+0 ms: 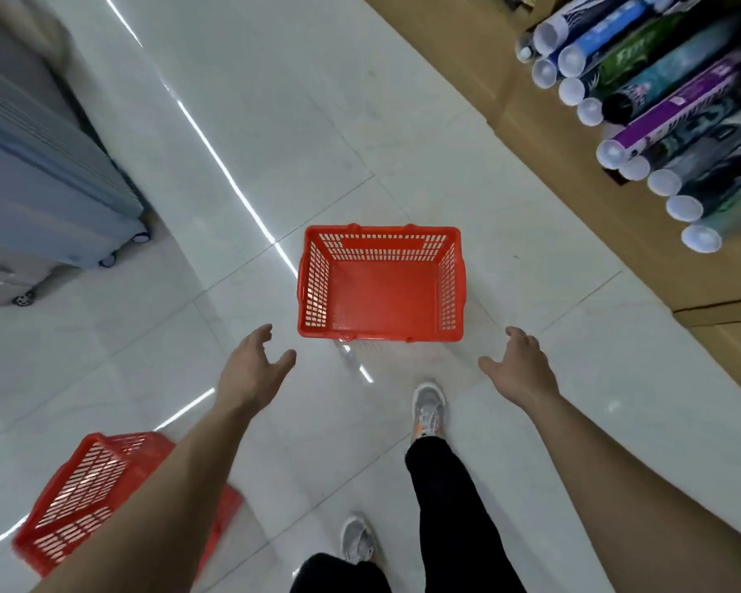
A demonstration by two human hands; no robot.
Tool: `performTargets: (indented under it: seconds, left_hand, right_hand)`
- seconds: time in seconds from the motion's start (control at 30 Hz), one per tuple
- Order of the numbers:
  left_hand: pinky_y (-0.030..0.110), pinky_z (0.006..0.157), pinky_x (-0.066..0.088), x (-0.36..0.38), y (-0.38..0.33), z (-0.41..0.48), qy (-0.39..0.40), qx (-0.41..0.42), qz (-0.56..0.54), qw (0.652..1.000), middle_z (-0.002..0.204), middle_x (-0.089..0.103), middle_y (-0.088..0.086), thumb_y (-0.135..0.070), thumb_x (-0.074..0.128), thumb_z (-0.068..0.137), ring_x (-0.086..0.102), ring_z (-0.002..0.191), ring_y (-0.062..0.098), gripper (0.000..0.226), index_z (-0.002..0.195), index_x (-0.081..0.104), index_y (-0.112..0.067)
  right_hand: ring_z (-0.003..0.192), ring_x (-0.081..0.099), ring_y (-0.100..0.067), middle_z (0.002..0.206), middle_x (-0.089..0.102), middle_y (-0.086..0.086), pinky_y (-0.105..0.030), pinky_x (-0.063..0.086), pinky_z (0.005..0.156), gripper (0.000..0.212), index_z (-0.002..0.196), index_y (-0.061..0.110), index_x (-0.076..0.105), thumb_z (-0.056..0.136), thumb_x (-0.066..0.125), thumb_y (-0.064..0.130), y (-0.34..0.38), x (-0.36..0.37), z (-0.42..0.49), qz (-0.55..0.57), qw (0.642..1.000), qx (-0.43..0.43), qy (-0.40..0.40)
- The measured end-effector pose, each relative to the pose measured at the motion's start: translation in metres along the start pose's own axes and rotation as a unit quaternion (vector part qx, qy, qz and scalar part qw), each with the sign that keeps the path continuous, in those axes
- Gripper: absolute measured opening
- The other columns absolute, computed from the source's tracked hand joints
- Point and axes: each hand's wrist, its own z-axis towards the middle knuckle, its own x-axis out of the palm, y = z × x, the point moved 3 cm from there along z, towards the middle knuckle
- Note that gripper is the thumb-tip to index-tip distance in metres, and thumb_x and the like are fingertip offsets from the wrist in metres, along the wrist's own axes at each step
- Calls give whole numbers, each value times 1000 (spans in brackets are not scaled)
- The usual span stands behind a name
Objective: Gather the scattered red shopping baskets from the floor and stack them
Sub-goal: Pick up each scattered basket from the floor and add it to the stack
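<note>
While both hands [253,370] [520,365] hover spread (holding nothing), the red basket [379,331] sits upright between them on open floor [552,293].

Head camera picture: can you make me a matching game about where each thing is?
Things:
1 empty basket
2 blurry basket
3 rolled posters
4 blue suitcase

Places:
A top left
B on the floor just ahead of the left hand and right hand
C bottom left corner
D top right

Pairs: 1-B, 2-C, 3-D, 4-A
</note>
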Motion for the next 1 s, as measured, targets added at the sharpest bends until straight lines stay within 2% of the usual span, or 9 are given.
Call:
performTargets:
  seconds: [0.17, 0.33, 0.5, 0.57, 0.63, 0.73, 0.77, 0.87, 1.0]
  left_hand:
    - [47, 99, 47, 62, -13, 148, -12, -42, -12, 999, 145, 53, 6, -54, 63, 88, 55, 126, 28, 76, 149, 39, -16]
    - [45, 83, 52, 145, 1, 271, -23, -58, -25, 998, 140, 57, 8, -47, 67, 89, 63, 114, 32, 69, 145, 41, -16]
    - [61, 89, 53, 202, 31, 345, -57, -35, -16, 998, 141, 51, 8, -55, 66, 84, 61, 117, 34, 78, 146, 28, -25]
    - [61, 87, 54, 216, 41, 351, -56, -25, -31, 998, 140, 51, 6, -54, 62, 88, 61, 116, 32, 75, 148, 26, -29]
    - [57, 86, 55, 217, 48, 350, -75, -42, -60, 995, 136, 56, 5, -62, 54, 90, 65, 107, 28, 68, 145, 34, -26]
    - [44, 79, 59, 206, 52, 331, -69, -49, -89, 992, 122, 66, 3, -54, 50, 97, 68, 85, 15, 52, 135, 49, -18]
    - [44, 77, 60, 199, 53, 320, -64, -55, -105, 991, 118, 68, 3, -49, 49, 100, 69, 82, 15, 46, 133, 51, -17]
    - [43, 73, 60, 158, 48, 279, -67, -72, -117, 988, 113, 68, 3, -43, 47, 102, 71, 79, 17, 40, 131, 51, -16]
    - [48, 75, 61, 70, 30, 201, -54, -35, -118, 991, 111, 69, 1, -43, 46, 102, 72, 82, 18, 36, 127, 53, -19]
  right_hand:
    - [130, 47, -35, 146, 45, -14, -45, 42, 102, 79, 151, 11, 31, 87, 67, 40, -3, 41, 149, 23, 1000, 14, 4]
    - [125, 51, -36, 144, 45, -16, -47, 43, 98, 75, 151, 8, 27, 90, 62, 37, -8, 109, 269, 46, 999, 26, -12]
    - [120, 54, -40, 138, 49, -17, -49, 46, 97, 70, 152, 14, 25, 92, 59, 23, -10, 170, 333, 59, 996, -17, -68]
    - [120, 56, -39, 138, 53, -16, -49, 46, 99, 69, 153, 17, 20, 94, 55, 14, -13, 185, 339, 88, 992, -14, -85]
    - [118, 57, -41, 136, 56, -18, -48, 46, 98, 67, 153, 16, 24, 93, 53, 8, -16, 186, 337, 80, 989, -24, -118]
    - [113, 61, -39, 132, 59, -16, -46, 48, 94, 64, 151, 17, 28, 93, 54, 12, -13, 169, 319, 65, 988, -31, -139]
    - [109, 62, -37, 129, 61, -15, -45, 50, 92, 63, 150, 19, 30, 92, 54, 15, -11, 160, 309, 61, 987, -36, -146]
    - [100, 66, -33, 120, 66, -9, -45, 53, 87, 58, 145, 25, 37, 90, 56, 19, 7, 124, 269, 61, 989, -44, -129]
    - [102, 66, -31, 121, 67, -6, -48, 53, 90, 53, 143, 28, 41, 93, 57, 24, 47, 55, 196, 72, 990, -61, -108]
